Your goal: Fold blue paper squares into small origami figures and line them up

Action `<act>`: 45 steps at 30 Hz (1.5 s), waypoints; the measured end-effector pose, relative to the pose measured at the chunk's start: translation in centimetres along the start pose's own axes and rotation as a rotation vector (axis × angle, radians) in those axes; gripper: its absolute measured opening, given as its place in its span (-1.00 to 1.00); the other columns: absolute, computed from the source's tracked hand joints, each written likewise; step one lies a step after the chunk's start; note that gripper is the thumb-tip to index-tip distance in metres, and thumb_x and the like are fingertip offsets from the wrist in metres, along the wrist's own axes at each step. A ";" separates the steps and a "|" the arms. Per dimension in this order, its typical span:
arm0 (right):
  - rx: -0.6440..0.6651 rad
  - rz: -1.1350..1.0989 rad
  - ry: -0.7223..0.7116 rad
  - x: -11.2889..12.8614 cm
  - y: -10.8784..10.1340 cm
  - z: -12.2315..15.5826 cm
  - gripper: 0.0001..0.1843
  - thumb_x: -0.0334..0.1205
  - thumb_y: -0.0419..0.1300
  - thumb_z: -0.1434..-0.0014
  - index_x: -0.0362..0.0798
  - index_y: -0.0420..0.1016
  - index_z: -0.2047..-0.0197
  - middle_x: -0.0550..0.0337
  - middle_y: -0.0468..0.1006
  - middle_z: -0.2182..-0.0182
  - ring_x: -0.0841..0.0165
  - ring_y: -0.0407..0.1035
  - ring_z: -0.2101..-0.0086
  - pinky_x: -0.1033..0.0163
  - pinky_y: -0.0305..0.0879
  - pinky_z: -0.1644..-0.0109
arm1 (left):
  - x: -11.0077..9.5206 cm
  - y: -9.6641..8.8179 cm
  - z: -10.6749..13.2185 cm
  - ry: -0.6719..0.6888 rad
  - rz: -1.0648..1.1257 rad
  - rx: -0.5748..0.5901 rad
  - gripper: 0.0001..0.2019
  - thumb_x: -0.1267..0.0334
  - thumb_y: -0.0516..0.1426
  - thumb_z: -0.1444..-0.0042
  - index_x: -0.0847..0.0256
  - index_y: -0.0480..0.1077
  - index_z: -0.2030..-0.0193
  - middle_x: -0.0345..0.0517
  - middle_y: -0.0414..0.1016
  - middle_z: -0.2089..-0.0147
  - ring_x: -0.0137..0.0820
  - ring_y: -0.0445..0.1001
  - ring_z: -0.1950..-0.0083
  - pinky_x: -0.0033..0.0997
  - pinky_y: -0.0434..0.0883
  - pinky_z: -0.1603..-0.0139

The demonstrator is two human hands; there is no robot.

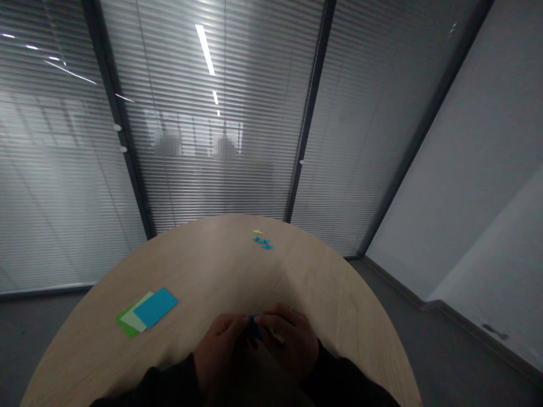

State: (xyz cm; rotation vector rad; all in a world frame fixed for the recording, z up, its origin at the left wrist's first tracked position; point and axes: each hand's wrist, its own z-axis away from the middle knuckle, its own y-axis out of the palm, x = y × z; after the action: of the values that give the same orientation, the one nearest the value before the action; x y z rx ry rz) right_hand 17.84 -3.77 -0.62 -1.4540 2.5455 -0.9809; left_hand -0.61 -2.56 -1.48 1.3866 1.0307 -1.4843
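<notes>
1. Small blue piece (pixel 253 326), partly hidden, sits lower middle in the head view, clamped between the fingertips of the left hand (pixel 218 347) and right hand (pixel 288 339); a loosened pinch could drop it onto the wooden table (pixel 212 271).
2. Blue stars (pixel 263 243) (tiny here) at upper middle and coloured cards (pixel 148 312) at left lie well clear, leaving open room before the curved table edge (pixel 393 333).

Nothing readable anywhere: no text, labels, brands, numbers or signs. The cards (pixel 149 310) at near left on the bench (pixel 199 271) show plain colour only, no print made out. Same for the small blue piece (pixel 254 325) at near centre. The blurred patches (pixel 168 143) behind the blinds (pixel 212 186) are too smeared to tell.
</notes>
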 end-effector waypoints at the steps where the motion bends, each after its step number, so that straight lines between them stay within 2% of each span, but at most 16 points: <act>1: 0.000 0.007 -0.010 0.1 0.0 0.0 -0.87 -0.35 0.15 -0.25 -0.03 0.51 0.18 0.12 0.56 0.37 0.37 0.43 0.42 0.31 0.36 0.37 | 0.0 0.0 0.0 -0.004 -0.007 0.002 -0.56 -0.10 0.10 -0.13 0.27 0.56 0.41 -0.03 0.58 0.43 -0.24 0.50 0.32 -0.27 0.40 0.20; 13: 0.042 0.086 -0.096 -0.6 -0.3 0.1 -0.79 -0.38 0.10 -0.24 -0.01 0.48 0.11 0.09 0.55 0.31 0.35 0.42 0.40 0.27 0.37 0.35 | 0.5 0.1 -0.1 -0.038 0.060 -0.025 -0.58 -0.10 0.13 -0.11 0.27 0.54 0.32 -0.04 0.59 0.41 -0.24 0.53 0.32 -0.27 0.41 0.23; 19: 0.053 0.123 -0.102 -0.4 -0.4 0.0 -0.80 -0.39 0.10 -0.23 0.00 0.47 0.12 0.09 0.56 0.30 0.34 0.42 0.39 0.28 0.36 0.36 | 0.5 -0.1 -0.2 -0.051 0.053 -0.040 -0.56 -0.13 0.14 -0.08 0.27 0.54 0.32 -0.04 0.59 0.40 -0.22 0.53 0.29 -0.23 0.41 0.17; 25: 0.064 0.144 -0.104 -0.3 -0.5 -0.2 -0.84 -0.34 0.11 -0.25 0.01 0.47 0.13 0.12 0.57 0.32 0.36 0.43 0.39 0.29 0.36 0.35 | 0.5 -0.1 -0.3 -0.043 0.074 -0.011 -0.57 -0.11 0.14 -0.07 0.28 0.54 0.36 -0.03 0.59 0.42 -0.23 0.52 0.31 -0.25 0.40 0.19; 29: 0.060 0.121 -0.090 -0.3 -0.5 -0.1 -0.84 -0.34 0.10 -0.26 0.01 0.48 0.14 0.11 0.57 0.30 0.37 0.44 0.38 0.30 0.38 0.34 | 0.5 0.0 -0.3 -0.047 0.099 -0.035 -0.56 -0.11 0.14 -0.08 0.30 0.54 0.33 -0.03 0.58 0.42 -0.24 0.51 0.31 -0.25 0.39 0.18; 34: 0.048 0.124 -0.086 -0.2 -0.4 -0.1 -0.83 -0.32 0.10 -0.26 0.02 0.49 0.14 0.11 0.57 0.29 0.37 0.43 0.38 0.30 0.37 0.35 | -0.4 -0.1 -0.4 0.011 0.009 0.096 -0.53 -0.15 0.13 -0.10 0.29 0.56 0.38 -0.04 0.56 0.44 -0.28 0.48 0.35 -0.32 0.36 0.24; 37: 0.033 0.125 -0.093 -0.3 -0.3 -0.1 -0.82 -0.35 0.10 -0.24 0.01 0.49 0.15 0.11 0.57 0.29 0.37 0.42 0.39 0.30 0.37 0.35 | -0.5 -0.1 -0.3 0.011 -0.007 0.078 -0.49 -0.18 0.10 -0.12 0.30 0.57 0.34 -0.05 0.56 0.45 -0.29 0.47 0.36 -0.33 0.35 0.26; 41: 0.037 0.124 -0.083 -0.4 -0.1 0.1 -0.80 -0.38 0.12 -0.19 0.03 0.49 0.14 0.12 0.56 0.28 0.36 0.43 0.38 0.28 0.38 0.33 | -0.3 0.2 0.0 -0.009 -0.055 -0.018 -0.48 -0.19 0.06 -0.15 0.30 0.56 0.32 -0.04 0.56 0.43 -0.26 0.48 0.34 -0.31 0.36 0.25; 43: 0.034 0.095 -0.067 -0.3 -0.1 0.1 -0.79 -0.38 0.14 -0.16 0.03 0.49 0.15 0.13 0.56 0.28 0.34 0.44 0.36 0.26 0.39 0.32 | -0.6 0.3 0.1 0.037 -0.111 -0.009 -0.48 -0.17 0.05 -0.16 0.29 0.55 0.35 -0.04 0.54 0.44 -0.25 0.48 0.34 -0.32 0.36 0.27; 45: 0.025 0.007 -0.004 0.1 -0.3 0.0 -0.80 -0.38 0.13 -0.15 0.02 0.48 0.17 0.14 0.54 0.29 0.36 0.43 0.38 0.28 0.38 0.33 | -1.4 0.5 0.3 0.126 -0.175 0.049 -0.49 -0.15 0.03 -0.18 0.29 0.54 0.36 -0.05 0.53 0.45 -0.24 0.46 0.35 -0.33 0.35 0.31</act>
State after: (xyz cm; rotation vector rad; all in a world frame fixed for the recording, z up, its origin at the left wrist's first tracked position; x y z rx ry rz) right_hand 18.03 -3.93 -0.43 -1.4379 2.5241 -1.0042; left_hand -0.20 -2.96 -0.12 1.4711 1.2290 -1.5728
